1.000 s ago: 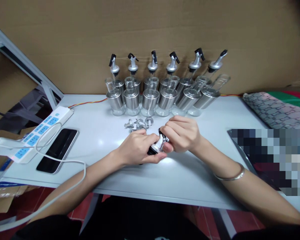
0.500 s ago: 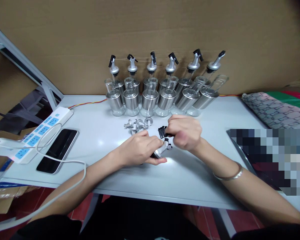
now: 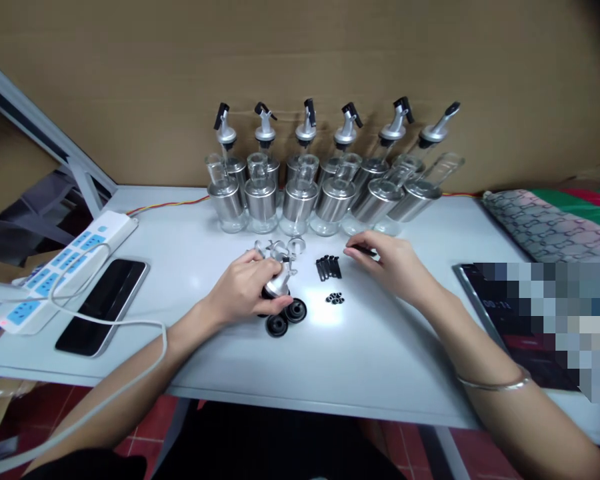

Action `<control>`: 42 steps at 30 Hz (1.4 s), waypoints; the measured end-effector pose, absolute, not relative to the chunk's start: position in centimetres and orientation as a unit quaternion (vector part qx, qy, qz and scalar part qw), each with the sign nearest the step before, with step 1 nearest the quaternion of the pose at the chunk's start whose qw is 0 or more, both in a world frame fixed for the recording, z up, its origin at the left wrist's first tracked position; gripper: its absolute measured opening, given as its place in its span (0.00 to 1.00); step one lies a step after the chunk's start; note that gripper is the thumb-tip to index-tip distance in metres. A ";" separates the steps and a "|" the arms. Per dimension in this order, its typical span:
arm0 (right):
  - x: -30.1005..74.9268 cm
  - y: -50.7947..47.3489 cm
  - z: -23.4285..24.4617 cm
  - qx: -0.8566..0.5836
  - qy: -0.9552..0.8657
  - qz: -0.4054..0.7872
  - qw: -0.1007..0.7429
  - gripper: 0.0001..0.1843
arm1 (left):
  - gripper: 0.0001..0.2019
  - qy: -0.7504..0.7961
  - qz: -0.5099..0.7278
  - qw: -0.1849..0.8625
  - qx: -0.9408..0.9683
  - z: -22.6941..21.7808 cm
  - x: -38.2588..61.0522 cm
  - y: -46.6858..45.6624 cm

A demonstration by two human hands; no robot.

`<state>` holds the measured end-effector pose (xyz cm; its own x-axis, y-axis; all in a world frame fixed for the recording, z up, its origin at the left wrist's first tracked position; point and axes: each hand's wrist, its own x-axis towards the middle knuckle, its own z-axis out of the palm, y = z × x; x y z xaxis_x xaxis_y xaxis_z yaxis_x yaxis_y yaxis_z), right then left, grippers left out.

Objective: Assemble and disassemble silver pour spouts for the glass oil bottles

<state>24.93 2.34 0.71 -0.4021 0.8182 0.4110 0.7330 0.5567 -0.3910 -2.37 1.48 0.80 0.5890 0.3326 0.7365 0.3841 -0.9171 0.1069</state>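
Note:
My left hand [image 3: 245, 287] is closed around a silver pourer spout [image 3: 279, 285] with a black base, held just above the white table [image 3: 230, 353]. Two black round stoppers [image 3: 286, 319] lie right below it. My right hand [image 3: 387, 263] has moved off to the right and pinches a small black piece [image 3: 361, 251] at its fingertips. Between the hands lie a row of small black sticks [image 3: 329, 267] and a cluster of tiny black rings [image 3: 335, 299]. Several loose silver spout parts [image 3: 279, 249] lie behind my left hand.
Two rows of glass and steel dispenser bottles [image 3: 300, 193] stand at the back against cardboard, the rear ones topped with spouts. A power strip [image 3: 65, 263] with cable and a black phone [image 3: 103, 303] lie at the left. A patterned cloth [image 3: 550, 223] and a dark tablet [image 3: 485, 300] sit at the right.
My hands have separated: the right one pulled away to the right with a small black piece, and the left one shifted left with the spout. The black stoppers, sticks and rings are now uncovered.

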 end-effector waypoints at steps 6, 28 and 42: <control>26.7 2.6 -0.6 -0.450 -0.858 0.063 0.237 0.07 | 0.15 -0.205 -0.400 0.023 -0.893 0.8 -2.4 1.6; 26.7 1.8 -1.1 -0.496 -0.853 -0.009 0.159 0.12 | 0.17 -0.213 -0.362 0.012 -0.907 0.4 -2.6 1.7; 26.5 1.8 -0.4 -0.525 -0.837 0.006 0.155 0.13 | 0.16 -0.210 -0.358 0.023 -0.909 0.4 -2.6 1.7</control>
<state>26.51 1.76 -0.45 -0.4003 0.8806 0.2536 0.8767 0.4486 -0.1738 -2.58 1.68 0.41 0.6552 0.3660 0.6609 0.3984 -0.9107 0.1093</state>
